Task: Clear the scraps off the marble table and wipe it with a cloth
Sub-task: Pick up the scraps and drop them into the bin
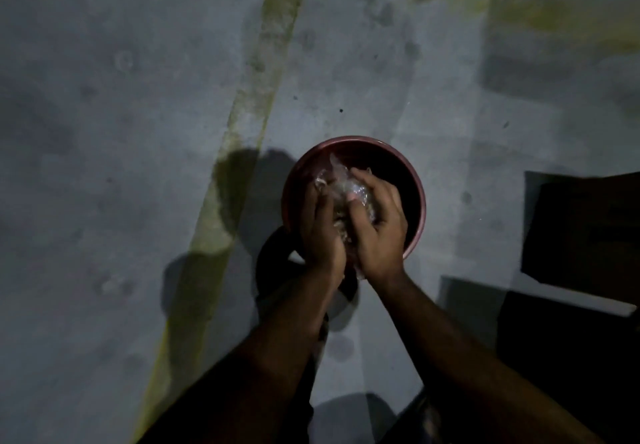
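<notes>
Cupping a crinkly wad of scraps (pixel 349 197) between both hands, left (pixel 322 232) and right (pixel 377 232), right over the red bin (pixel 417 197).

head cam | looks steeply down | close over hands (pixel 353 229) | single view

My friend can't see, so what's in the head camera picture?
Two hands, left hand and right hand, hold a crumpled clear wrapper with scraps over a red bucket. It stands on a dim grey floor.
</notes>
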